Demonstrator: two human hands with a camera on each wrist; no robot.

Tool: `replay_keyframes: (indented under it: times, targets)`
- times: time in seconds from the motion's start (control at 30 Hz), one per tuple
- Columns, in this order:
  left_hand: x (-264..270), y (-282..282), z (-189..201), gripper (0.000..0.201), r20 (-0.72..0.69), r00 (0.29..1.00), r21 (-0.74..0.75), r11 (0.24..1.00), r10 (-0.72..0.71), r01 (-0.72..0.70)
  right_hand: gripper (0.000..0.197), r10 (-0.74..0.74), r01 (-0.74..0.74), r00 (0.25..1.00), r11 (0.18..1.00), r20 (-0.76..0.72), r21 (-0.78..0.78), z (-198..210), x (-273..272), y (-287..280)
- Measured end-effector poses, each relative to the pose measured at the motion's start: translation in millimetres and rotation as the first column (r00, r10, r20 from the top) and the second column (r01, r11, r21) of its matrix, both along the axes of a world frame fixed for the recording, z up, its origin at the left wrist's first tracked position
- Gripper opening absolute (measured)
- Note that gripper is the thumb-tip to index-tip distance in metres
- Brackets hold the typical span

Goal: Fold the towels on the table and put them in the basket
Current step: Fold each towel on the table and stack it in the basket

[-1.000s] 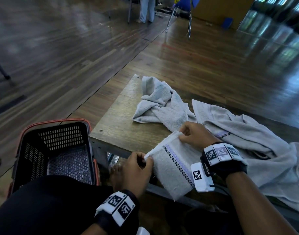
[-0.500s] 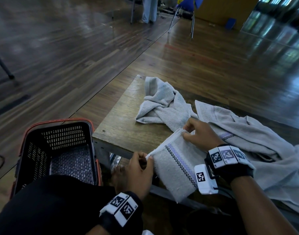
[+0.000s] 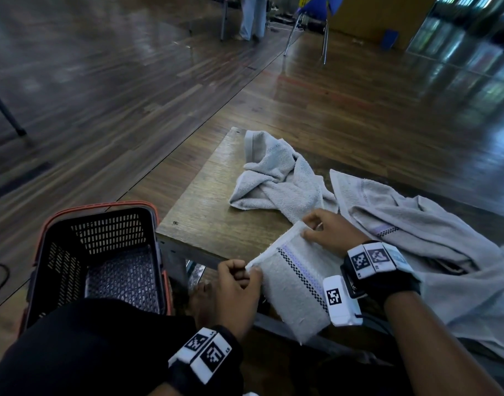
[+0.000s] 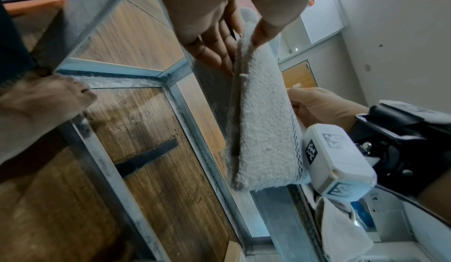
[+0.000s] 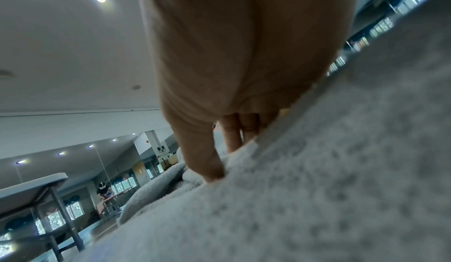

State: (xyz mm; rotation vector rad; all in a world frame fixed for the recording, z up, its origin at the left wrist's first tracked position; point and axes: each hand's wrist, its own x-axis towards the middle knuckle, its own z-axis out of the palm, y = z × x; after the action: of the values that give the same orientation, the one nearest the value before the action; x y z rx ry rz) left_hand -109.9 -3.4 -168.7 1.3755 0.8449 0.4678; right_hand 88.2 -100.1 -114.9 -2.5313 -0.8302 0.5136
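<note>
Folded towel [image 3: 295, 284] hung over the near edge of the table [image 3: 216, 221], left hand [image 3: 236, 292] pinching its near corner and right hand [image 3: 329, 234] pinching the far corner; its lower end was partly hidden by the right wrist unit. Basket [image 3: 102, 252] stood left of the table, its near side cut off by a dark sleeve. Two loose towels [image 3: 276, 181] lay farther back on the table, the right one running out of frame.

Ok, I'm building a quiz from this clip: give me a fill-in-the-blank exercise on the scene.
1. Both hands pinch the top edge of the folded ____.
2. The basket holds ____ towels.
3. The basket stands on the ____.
4. ____ unfolded towels lie on the table.

Missing words: towel; no; floor; two.
</note>
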Motion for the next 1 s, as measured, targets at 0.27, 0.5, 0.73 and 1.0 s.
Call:
replay_keyframes:
  times: [0.27,0.5,0.73,1.0]
  targets:
    - [-0.3,0.0,16.0,0.029,-0.008,0.999,-0.086,0.995,-0.051,0.05,0.007,-0.061,0.062,0.994,0.998,-0.09,0.01,-0.3,-7.6,-20.9]
    - [11.5,10.1,43.7,0.009,0.073,0.984,0.134,0.98,-0.161,0.151,0.006,-0.131,0.256,0.944,0.87,-0.304,0.421,16.8,-36.9,-69.4]
    - [69.3,28.2,68.3,0.029,-0.052,0.896,0.516,0.756,-0.441,0.403,0.027,-0.264,0.451,0.882,0.71,-0.39,0.541,30.1,-46.3,-107.1]
    - [121.8,30.0,47.9,0.021,-0.414,0.779,0.563,0.541,-0.47,0.625,0.021,-0.455,0.464,0.886,0.86,-0.09,0.214,8.0,-7.4,-102.2]
